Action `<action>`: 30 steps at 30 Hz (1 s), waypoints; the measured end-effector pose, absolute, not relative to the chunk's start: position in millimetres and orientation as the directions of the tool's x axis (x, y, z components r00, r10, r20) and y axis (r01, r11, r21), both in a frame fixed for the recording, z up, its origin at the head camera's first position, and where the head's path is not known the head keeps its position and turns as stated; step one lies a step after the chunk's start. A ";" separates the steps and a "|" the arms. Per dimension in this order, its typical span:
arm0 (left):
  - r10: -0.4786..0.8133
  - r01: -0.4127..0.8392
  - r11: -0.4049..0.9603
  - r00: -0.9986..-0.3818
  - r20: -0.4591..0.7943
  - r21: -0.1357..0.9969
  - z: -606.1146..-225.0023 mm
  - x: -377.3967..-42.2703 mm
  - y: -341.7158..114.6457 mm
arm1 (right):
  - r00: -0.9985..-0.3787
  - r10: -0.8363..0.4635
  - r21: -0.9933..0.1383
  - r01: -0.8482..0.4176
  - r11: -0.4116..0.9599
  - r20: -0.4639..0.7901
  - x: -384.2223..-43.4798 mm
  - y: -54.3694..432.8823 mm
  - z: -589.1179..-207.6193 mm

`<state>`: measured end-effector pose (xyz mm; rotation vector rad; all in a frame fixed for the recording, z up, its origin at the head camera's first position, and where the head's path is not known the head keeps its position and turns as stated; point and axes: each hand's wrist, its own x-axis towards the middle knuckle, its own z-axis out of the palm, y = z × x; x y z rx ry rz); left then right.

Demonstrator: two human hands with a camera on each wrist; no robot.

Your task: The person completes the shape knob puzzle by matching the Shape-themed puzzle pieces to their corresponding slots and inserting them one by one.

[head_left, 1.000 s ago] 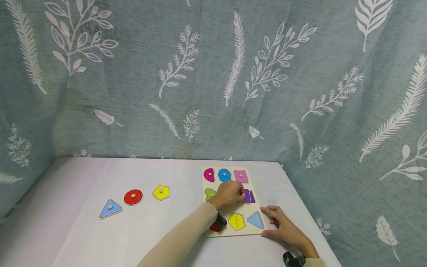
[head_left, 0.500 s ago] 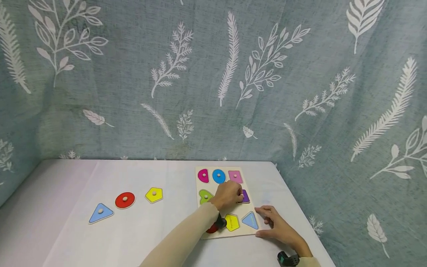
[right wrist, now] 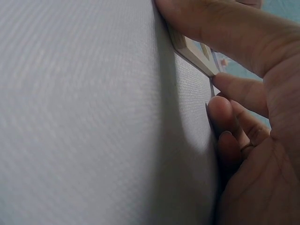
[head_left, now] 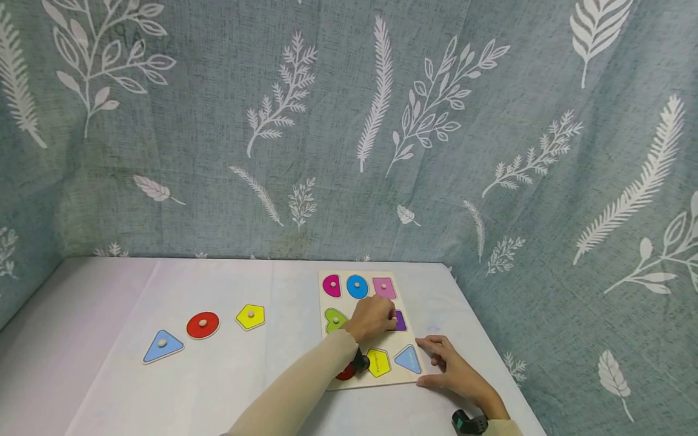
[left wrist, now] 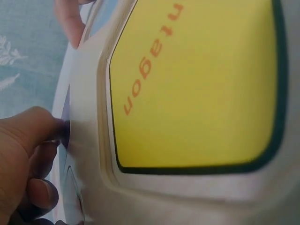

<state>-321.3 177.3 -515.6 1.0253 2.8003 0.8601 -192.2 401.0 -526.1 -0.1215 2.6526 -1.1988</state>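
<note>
A pale wooden peg puzzle board (head_left: 360,339) lies on the right half of the table. My left hand (head_left: 372,316) reaches over it, fingers curled, pinching the small knob of a purple puzzle piece (head_left: 401,321) in the middle row. In the left wrist view, the left hand (left wrist: 23,154) shows thumb and finger together at this piece's knob, beyond the yellow pentagon recess (left wrist: 197,98). With thumb and index finger fairly straight, my right hand (head_left: 458,372) touches the board's right edge near its front corner; its other fingers bend loosely (right wrist: 253,103).
Left of the board lie a blue triangle piece (head_left: 163,347), a red round piece (head_left: 203,326) and a yellow pentagon piece (head_left: 251,317). On the board are magenta, blue, pink and green pieces with knobs. A blue triangle recess (head_left: 408,360) shows at front right. Patterned curtain (head_left: 327,121) surrounds the table.
The purple piece, earlier offset from its purple recess, now lines up with it. The left hand still pinches its knob. The head view has turned slightly; the right hand stays at the board's edge.
</note>
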 end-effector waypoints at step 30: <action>0.687 0.596 0.403 -0.698 0.201 0.694 -485.6 -316.9 69.9 | -0.972 -0.121 -0.724 0.065 0.687 -0.202 -188.7 397.1 -527.8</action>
